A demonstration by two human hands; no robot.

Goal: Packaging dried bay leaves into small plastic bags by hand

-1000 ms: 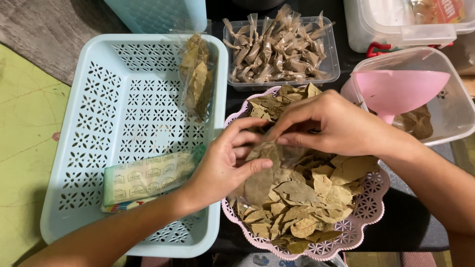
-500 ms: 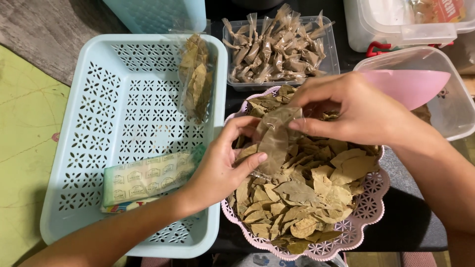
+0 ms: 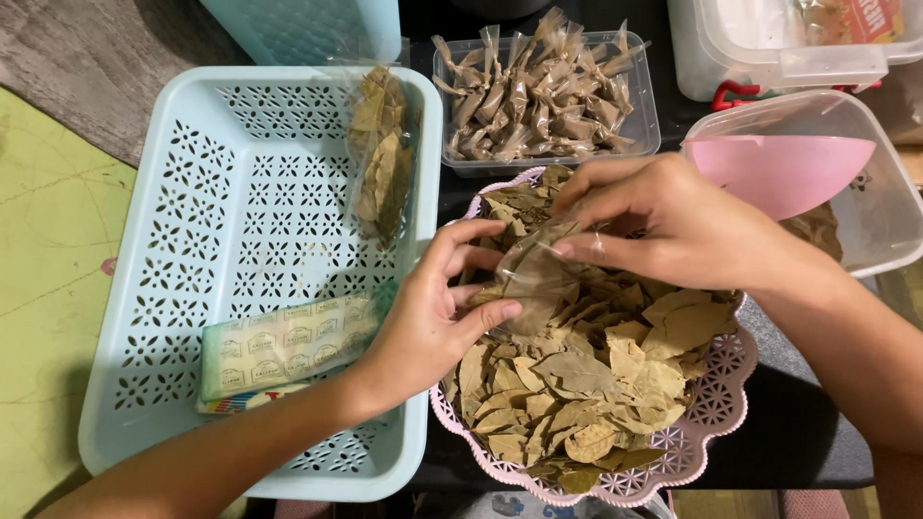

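Head cam: my left hand (image 3: 437, 322) pinches the bottom of a small clear bag (image 3: 532, 279) with a leaf inside; right hand (image 3: 673, 226) grips its mouth, over the pink basket (image 3: 707, 404) of dried leaves (image 3: 586, 375); bag runs lower-left to upper-right between both hands; it's sunk lower, flatter than half a second back.

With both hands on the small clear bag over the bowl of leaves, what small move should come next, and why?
Probably push the leaf deeper into the small clear bag: the left hand holds the bag, the right hand pinches its top, and the dried bay leaves fill the pink bowl just below.
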